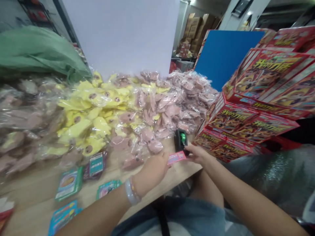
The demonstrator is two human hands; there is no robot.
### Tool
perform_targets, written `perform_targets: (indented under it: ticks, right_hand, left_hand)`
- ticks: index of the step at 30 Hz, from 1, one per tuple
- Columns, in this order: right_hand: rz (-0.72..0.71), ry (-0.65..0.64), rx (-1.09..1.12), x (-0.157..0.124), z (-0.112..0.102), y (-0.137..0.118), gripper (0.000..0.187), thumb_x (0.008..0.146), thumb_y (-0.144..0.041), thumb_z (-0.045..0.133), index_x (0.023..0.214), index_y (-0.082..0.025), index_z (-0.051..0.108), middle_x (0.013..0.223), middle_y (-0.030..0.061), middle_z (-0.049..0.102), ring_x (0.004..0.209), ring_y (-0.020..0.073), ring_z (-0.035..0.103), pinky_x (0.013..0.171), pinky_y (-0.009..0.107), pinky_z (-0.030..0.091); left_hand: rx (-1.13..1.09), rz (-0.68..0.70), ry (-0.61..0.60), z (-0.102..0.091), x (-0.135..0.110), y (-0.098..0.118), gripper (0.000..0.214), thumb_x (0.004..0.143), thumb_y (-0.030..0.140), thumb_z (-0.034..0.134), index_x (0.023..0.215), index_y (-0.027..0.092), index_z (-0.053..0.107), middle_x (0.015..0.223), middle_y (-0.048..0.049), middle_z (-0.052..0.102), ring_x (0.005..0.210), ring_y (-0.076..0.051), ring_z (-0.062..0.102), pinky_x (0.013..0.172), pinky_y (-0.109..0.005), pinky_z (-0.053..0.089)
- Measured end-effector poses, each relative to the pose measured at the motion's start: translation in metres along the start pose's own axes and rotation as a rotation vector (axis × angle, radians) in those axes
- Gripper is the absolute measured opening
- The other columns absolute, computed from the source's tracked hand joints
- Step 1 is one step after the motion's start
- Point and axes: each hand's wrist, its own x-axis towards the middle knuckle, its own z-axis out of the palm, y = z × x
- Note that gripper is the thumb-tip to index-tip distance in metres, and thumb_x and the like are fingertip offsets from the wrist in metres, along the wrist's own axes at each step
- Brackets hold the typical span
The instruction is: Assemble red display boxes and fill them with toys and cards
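Note:
My left hand (158, 167) is closed on the left end of a small pink printed card (176, 158), held low over the table's front edge. At the card's right end is my right hand (195, 154), fingers drawn together just in front of a black tape dispenser (180, 141) with a green roll. Whatever those fingers pinch is too small and blurred to make out. Behind the hands lies a heap of bagged pink plush toys (150, 139), with bagged yellow plush toys (86, 126) to the left.
Card stacks lie at the left: a green one (69, 183), a dark one (95, 165), a teal one (108, 188) and a blue one (62, 218). Red printed boxes (246, 121) are piled high at the right. A white panel (123, 36) stands behind the toys.

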Motion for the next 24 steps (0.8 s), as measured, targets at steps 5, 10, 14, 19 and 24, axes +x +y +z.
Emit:
perform_targets:
  ticks: [5, 10, 14, 19, 24]
  right_hand:
    - [-0.084, 0.069, 0.005, -0.03, -0.001, 0.031, 0.027, 0.062, -0.042, 0.063, 0.058, -0.018, 0.051, 0.053, -0.003, 0.051, 0.052, 0.0127, 0.048, 0.047, 0.023, 0.04]
    - [-0.182, -0.044, 0.05, -0.074, 0.029, 0.019, 0.034, 0.065, -0.048, 0.064, 0.056, -0.018, 0.05, 0.052, -0.0043, 0.043, 0.052, 0.0104, 0.04, 0.051, 0.023, 0.035]
    - [-0.122, -0.08, 0.163, -0.088, 0.065, 0.005, 0.045, 0.064, -0.056, 0.063, 0.051, -0.019, 0.04, 0.045, -0.0066, 0.034, 0.042, 0.0066, 0.027, 0.041, 0.021, 0.023]
    - [-0.287, 0.07, -0.233, -0.068, 0.07, 0.049, 0.052, 0.073, -0.068, 0.038, 0.051, -0.022, 0.041, 0.043, -0.004, 0.037, 0.041, 0.0104, 0.032, 0.042, 0.025, 0.029]
    - [-0.429, 0.142, -0.496, -0.061, 0.023, 0.052, 0.044, 0.065, -0.064, 0.054, 0.053, -0.022, 0.053, 0.052, 0.0037, 0.053, 0.055, 0.0206, 0.048, 0.055, 0.032, 0.038]
  left_hand:
    - [0.034, -0.024, -0.023, -0.017, 0.009, -0.006, 0.026, 0.091, 0.032, 0.033, 0.105, 0.016, 0.048, 0.081, -0.01, 0.063, 0.072, -0.023, 0.062, 0.063, -0.031, 0.046]
    - [0.057, -0.046, -0.019, -0.012, 0.011, 0.0, 0.023, 0.09, 0.029, 0.035, 0.104, 0.015, 0.048, 0.082, -0.0102, 0.063, 0.073, -0.024, 0.063, 0.062, -0.032, 0.046]
    - [0.08, -0.085, -0.03, -0.004, 0.009, 0.01, 0.018, 0.088, 0.024, 0.038, 0.099, 0.014, 0.048, 0.085, -0.0123, 0.063, 0.074, -0.025, 0.063, 0.063, -0.033, 0.047]
    - [0.082, -0.134, -0.022, -0.006, 0.005, 0.009, 0.022, 0.083, 0.025, 0.047, 0.103, 0.014, 0.048, 0.086, -0.0113, 0.063, 0.076, -0.025, 0.063, 0.065, -0.032, 0.047]
    - [0.02, -0.122, 0.029, -0.002, 0.007, 0.018, 0.029, 0.08, 0.029, 0.053, 0.104, 0.014, 0.052, 0.084, -0.0111, 0.064, 0.075, -0.026, 0.064, 0.064, -0.031, 0.048]
